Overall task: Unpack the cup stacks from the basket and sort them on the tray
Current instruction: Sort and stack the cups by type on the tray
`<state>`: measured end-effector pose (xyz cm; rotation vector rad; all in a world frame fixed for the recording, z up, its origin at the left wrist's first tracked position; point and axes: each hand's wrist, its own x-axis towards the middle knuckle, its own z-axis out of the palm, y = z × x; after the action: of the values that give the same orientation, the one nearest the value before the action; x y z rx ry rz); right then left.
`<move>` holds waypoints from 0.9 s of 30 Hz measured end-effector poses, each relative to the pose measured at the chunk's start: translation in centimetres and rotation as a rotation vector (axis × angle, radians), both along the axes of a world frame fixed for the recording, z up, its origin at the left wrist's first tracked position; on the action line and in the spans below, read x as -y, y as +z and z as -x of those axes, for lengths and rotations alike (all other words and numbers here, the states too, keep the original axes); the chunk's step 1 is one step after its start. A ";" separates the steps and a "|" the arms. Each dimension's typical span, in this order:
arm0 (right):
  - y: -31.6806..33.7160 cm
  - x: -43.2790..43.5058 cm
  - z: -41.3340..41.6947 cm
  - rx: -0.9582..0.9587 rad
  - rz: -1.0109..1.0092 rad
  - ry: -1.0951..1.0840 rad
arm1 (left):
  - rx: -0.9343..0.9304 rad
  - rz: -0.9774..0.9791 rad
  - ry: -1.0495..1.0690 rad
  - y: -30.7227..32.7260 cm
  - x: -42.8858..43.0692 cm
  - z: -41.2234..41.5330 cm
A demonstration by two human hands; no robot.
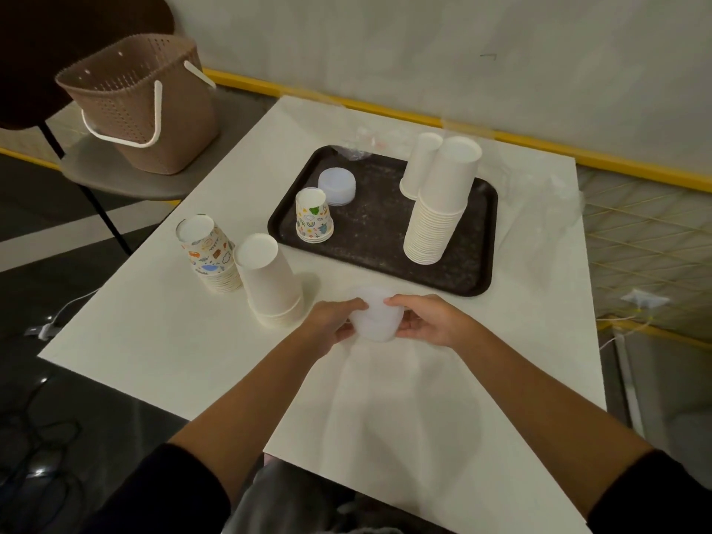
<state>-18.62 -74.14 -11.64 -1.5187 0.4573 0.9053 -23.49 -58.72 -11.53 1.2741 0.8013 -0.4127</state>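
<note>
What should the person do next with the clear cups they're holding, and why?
Probably carry the clear cups forward onto the tray and set them next to the similar clear stack. The left hand and right hand both grip them short of the tray, where like cups are already grouped.

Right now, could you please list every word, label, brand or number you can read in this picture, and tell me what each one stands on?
No readable text anywhere in this view.
Patterned stack on the tray: coloured drawings only, no words.
Second patterned stack on the table: drawings only, too blurred for any lettering.
Tall white stack and translucent cups: blank.
Dark mark on the wall: too small to tell.
</note>
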 end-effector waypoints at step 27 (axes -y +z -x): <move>8.4 -1.6 -4.3 0.283 -0.092 -0.105 | 0.208 -0.237 -0.184 9.3 -1.7 -6.9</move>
<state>-14.31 -72.56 -3.26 -1.4960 0.2827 0.6102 -16.60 -57.01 -2.23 1.5916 0.5702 -0.3315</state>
